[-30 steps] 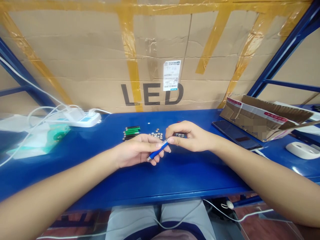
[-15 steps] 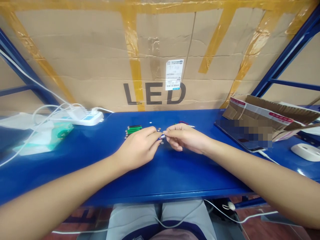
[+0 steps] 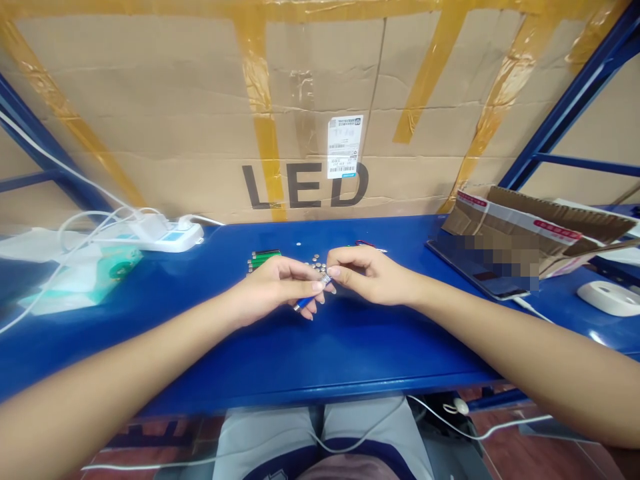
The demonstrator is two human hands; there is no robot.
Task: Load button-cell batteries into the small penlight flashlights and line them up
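Note:
In the head view my left hand (image 3: 283, 287) holds a slim blue tube (image 3: 303, 303) with a silvery end, thumb pressed on top and fingers curled beneath. My right hand (image 3: 367, 272) is closed in a pinch at the silvery end, on the upper right of the tube. Whether a smaller piece lies between those fingertips is hidden. Just behind the hands, several small round silvery discs (image 3: 316, 257), like button cells, lie on the blue table (image 3: 320, 360). Green tubes with silvery ends (image 3: 265, 256) lie in a row behind my left hand, partly covered by it.
A red-handled tool (image 3: 370, 244) lies behind my right hand. To the right are a dark tablet-like device (image 3: 470, 270), an open cardboard box (image 3: 510, 220) and a white oval device (image 3: 607, 298). On the left are a power strip (image 3: 185, 237) and a green-white packet (image 3: 83, 280). Cardboard (image 3: 200, 120) stands behind.
My left hand has turned, so its thumb is on top and more of the blue tube shows below it. My right fingertips stay at the tube's end. The view has shifted slightly.

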